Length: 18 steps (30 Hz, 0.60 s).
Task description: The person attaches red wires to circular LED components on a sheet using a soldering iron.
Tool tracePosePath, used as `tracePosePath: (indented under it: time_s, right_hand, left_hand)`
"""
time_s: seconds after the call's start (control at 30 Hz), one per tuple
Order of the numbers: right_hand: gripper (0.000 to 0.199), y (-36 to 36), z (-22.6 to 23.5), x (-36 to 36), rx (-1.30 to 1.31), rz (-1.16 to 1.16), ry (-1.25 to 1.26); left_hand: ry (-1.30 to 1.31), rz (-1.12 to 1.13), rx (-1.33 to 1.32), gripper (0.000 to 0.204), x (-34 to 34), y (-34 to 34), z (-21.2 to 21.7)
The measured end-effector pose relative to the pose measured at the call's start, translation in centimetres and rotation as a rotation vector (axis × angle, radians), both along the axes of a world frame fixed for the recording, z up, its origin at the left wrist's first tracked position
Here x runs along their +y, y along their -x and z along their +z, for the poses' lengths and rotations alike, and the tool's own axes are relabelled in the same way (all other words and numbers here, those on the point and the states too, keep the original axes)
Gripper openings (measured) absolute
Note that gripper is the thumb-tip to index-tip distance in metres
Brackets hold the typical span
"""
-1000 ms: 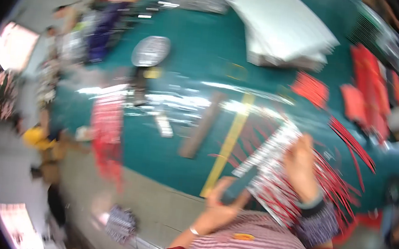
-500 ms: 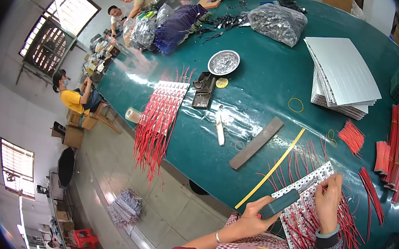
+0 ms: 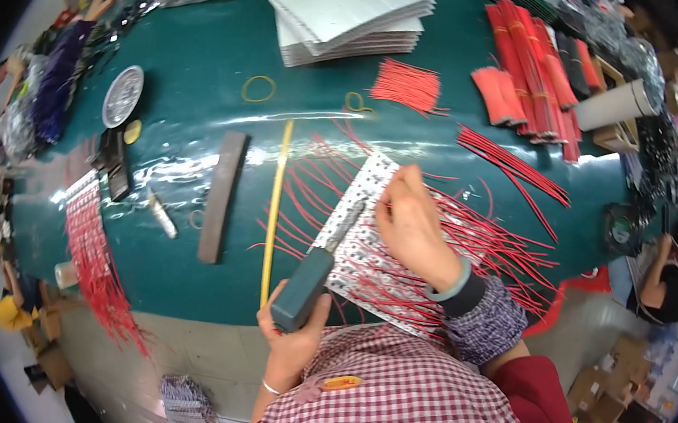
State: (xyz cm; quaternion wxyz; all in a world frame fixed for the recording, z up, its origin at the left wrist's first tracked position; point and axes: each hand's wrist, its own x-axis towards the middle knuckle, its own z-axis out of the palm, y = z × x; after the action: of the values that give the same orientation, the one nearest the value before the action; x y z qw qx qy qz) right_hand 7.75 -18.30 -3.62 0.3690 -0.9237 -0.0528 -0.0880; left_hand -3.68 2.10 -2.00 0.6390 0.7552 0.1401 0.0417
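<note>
My left hand [image 3: 294, 351] is wrapped round the boxy dark green handle of a soldering iron [image 3: 303, 288]. Its thin metal end slants up and right over a white perforated circuit board panel [image 3: 371, 178]. Bent over the panel's right edge, my right hand [image 3: 417, 234] has thumb and fingers pinched together near the top. Whatever lies between those fingertips is hidden. Thin red wires [image 3: 506, 256] spread from the panel to the right, across its lower half, and more stick out on its left side. The panel's lower end reaches my checked apron.
Left of the panel lie a yellow strip [image 3: 276, 205], a grey-brown bar [image 3: 223, 197] and a second wired panel [image 3: 86, 208]. White boards [image 3: 334, 7] are stacked at the back. Red wire bundles [image 3: 532, 71] and a white roll [image 3: 617, 106] sit back right. Other people work around the table.
My view has swung to the right, so the table's things shift left in the picture. Both hands keep their places at the panel, the soldering iron still in the left.
</note>
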Motion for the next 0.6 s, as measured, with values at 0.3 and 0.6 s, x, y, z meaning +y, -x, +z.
tracePosePath:
  time_s: [0.3, 0.6]
  right_hand:
    - [0.012, 0.9, 0.3, -0.8, 0.030, -0.031, -0.003]
    - [0.013, 0.7, 0.5, -0.6, 0.027, -0.029, 0.006]
  left_hand:
    - [0.022, -0.142, 0.056, 0.016, -0.8, -1.4, 1.5]
    - [-0.083, -0.179, 0.017, 0.015, -0.6, -1.3, 1.0]
